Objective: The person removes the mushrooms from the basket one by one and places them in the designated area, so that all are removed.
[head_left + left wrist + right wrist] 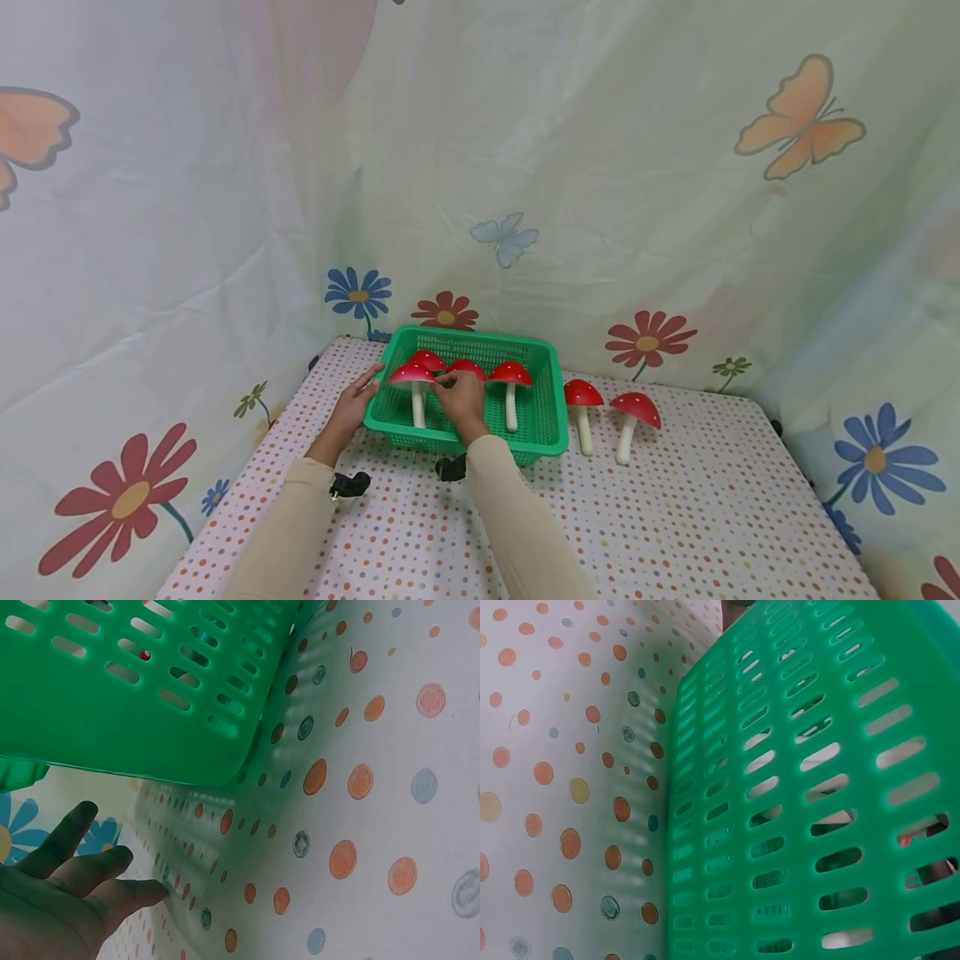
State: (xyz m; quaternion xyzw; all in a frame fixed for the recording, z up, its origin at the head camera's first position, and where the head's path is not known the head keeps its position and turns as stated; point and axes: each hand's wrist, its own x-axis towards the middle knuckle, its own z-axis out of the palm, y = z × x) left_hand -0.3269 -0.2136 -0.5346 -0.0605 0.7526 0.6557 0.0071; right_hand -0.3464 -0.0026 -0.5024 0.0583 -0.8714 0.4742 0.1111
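Observation:
A green plastic basket (pixel 551 400) holds several toy mushrooms with red, white-dotted caps and white stems. My right hand (pixel 461 398) reaches over the basket's near rim, and its bent fingers pinch the cap edge of the front-left toy mushroom (pixel 412 375). That mushroom's stem points toward me. Behind the hand, another mushroom (pixel 467 367) is partly hidden; one more mushroom (pixel 512 375) lies to its right. My left hand (pixel 351 410) is beside the basket's left end, fingers extended near the rim. In the left wrist view the left hand's fingers (pixel 105 874) are spread below the basket.
Two more toy mushrooms, one upright-looking (pixel 583 400) and one slanted (pixel 636 408), lie on the dotted tablecloth (pixel 690 500) right of the basket. A printed curtain (pixel 585 167) with flowers and butterflies hangs close behind the table.

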